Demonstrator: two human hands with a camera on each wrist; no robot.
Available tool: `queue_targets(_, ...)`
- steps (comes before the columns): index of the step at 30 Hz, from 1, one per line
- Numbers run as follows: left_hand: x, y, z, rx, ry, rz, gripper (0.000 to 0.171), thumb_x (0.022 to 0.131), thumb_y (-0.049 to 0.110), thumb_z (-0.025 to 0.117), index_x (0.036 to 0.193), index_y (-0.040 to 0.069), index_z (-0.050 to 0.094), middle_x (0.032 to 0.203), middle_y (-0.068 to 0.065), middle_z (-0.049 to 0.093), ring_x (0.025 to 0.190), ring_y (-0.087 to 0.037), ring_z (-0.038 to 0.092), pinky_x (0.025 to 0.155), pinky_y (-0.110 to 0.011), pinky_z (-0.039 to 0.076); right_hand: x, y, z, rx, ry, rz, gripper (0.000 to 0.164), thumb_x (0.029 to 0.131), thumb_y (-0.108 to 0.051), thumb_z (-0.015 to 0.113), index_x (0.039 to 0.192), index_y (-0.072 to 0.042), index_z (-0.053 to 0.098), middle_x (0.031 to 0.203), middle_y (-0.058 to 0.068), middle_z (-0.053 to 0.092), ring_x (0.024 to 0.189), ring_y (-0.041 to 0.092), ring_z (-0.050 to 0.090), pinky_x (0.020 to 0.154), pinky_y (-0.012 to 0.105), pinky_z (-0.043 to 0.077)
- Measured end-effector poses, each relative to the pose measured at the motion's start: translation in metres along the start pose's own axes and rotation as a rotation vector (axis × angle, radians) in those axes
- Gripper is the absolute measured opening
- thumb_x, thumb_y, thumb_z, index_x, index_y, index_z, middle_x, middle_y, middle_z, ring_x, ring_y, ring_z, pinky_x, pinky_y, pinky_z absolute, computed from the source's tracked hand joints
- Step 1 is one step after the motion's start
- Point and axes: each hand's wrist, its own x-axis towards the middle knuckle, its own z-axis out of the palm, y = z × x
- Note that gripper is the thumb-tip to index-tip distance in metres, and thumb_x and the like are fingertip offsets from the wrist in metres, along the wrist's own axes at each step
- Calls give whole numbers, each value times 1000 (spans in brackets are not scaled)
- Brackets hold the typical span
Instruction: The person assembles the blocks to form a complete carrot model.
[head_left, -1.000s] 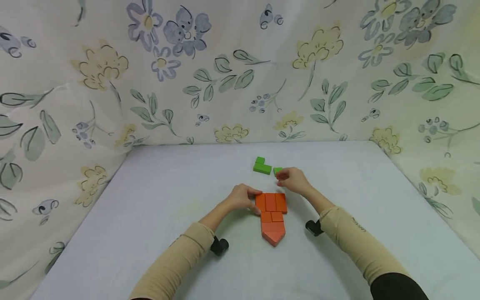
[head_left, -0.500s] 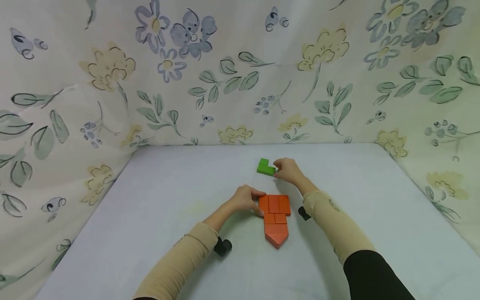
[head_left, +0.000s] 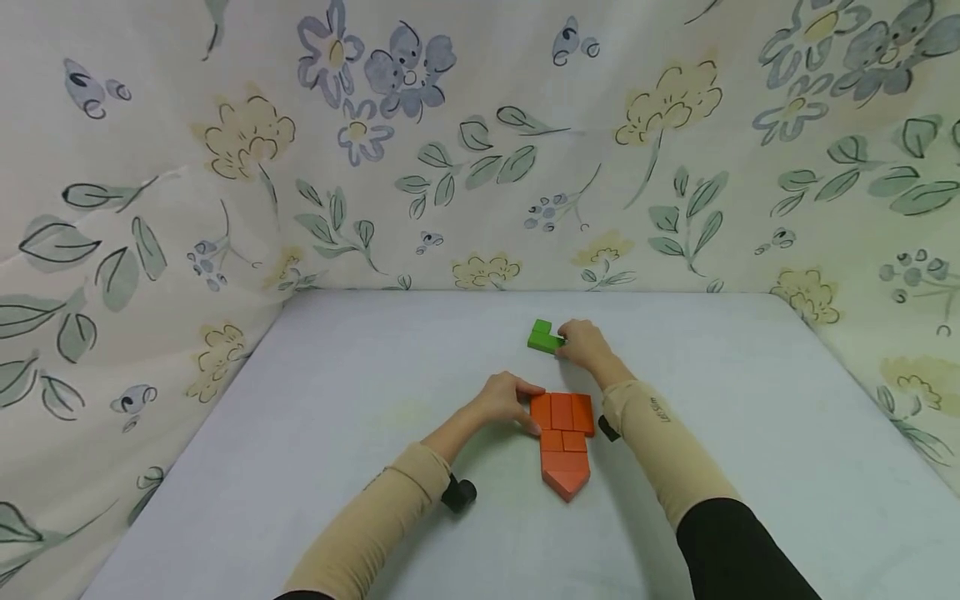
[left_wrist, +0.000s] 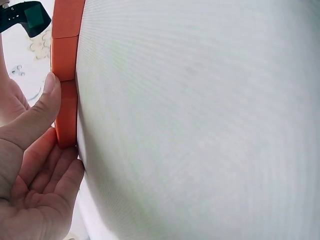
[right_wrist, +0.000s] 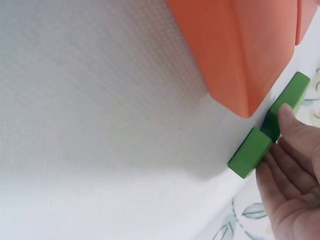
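Note:
In the head view, several orange blocks (head_left: 564, 440) lie together flat on the table, making a wide far row, a narrower middle and a pointed near end. My left hand (head_left: 508, 398) grips the left block of the far row; in the left wrist view the thumb lies on that orange block (left_wrist: 66, 112) and the fingers curl round its end. Farther off, my right hand (head_left: 583, 343) pinches at the right end of the green blocks (head_left: 543, 342). The right wrist view shows a short green block (right_wrist: 250, 152) at the fingertips and a longer green block (right_wrist: 295, 92) by the thumb.
A white cloth-covered table (head_left: 360, 383) lies under everything. Behind and beside it hangs a flower-printed curtain (head_left: 480, 208). A black wrist camera (head_left: 459, 494) sits under the left forearm, and another (head_left: 609, 428) under the right.
My right hand has moved slightly away from me and closed in on the small right-hand green block, now next to the longer one. The left hand stays at the orange blocks; the head view has shifted left.

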Motion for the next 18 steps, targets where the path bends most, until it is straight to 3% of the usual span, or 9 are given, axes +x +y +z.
queue_targets(4, 1, 1, 2, 10, -5, 2, 61, 65, 13, 91, 121, 8, 70, 123, -7, 66, 116, -22, 56, 96, -30, 44, -2, 0, -1, -4, -11, -2, 30, 84, -5, 72, 108, 13, 66, 102, 23, 67, 89, 32, 60, 84, 45, 49)
queue_targets(8, 0, 2, 1, 3, -11, 2, 61, 66, 13, 91, 122, 8, 69, 122, -6, 67, 114, -21, 56, 95, -30, 45, -4, 0, -1, 4, -19, -10, 33, 85, -3, 70, 113, 13, 64, 109, 24, 66, 96, 33, 61, 87, 45, 49)
queue_targets(18, -2, 4, -3, -9, -9, -6, 60, 66, 13, 91, 122, 8, 69, 122, -7, 67, 114, -23, 58, 94, -33, 47, -15, 5, -5, -32, 4, -111, 29, 83, -6, 73, 107, 10, 68, 101, 20, 68, 86, 27, 60, 81, 43, 50)
